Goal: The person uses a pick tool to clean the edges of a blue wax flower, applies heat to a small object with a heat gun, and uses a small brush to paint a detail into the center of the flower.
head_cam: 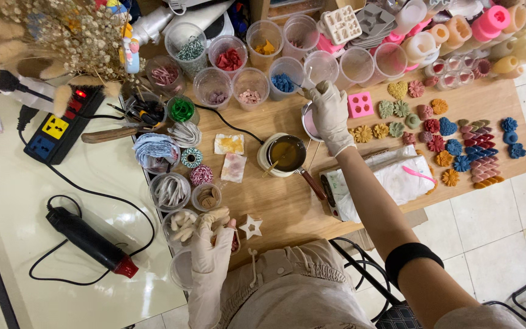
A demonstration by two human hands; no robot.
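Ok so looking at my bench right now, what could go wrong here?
1. The right hand works at the small pink bowl just beyond the open pot of amber liquid; the forearm passes beside its handle and could knock it.
2. The pot's cord crosses the table among the cups and could snag.
3. The left hand is in a cup at the table edge, which could tip.

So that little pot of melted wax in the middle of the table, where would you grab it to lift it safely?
Probably by its dark handle, which sticks out from the melting pot toward the person, down and to the right. Come from that near side and close a grip around the handle's length. The open top holds liquid and a stirring stick, so the rim looks a poor choice.
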